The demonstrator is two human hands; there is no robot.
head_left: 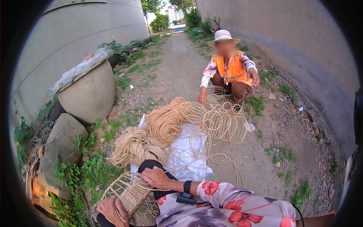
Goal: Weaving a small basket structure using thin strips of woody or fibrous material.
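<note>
A partly woven basket (133,196) of tan cord rests tilted against my legs, its open frame of ribs showing at the upper left. My left hand (113,211) grips its lower left side, thumb lying along the weave. At the upper right edge, my right hand (157,178) is closed with fingers curled down, pinching a cord against the basket; the fingertips are partly hidden. A black watch is on my right wrist. Just beyond lie a loose bundle of cord (138,149) and a larger coiled hank (170,119), on a white sheet (187,145).
Ahead, a crouching person (230,72) in an orange vest and hat touches wire-like frames (225,123) on the ground. A large grey pot (89,92) and a concrete piece (64,155) stand at left. Walls flank the dirt path (174,64); weeds and stones line both sides.
</note>
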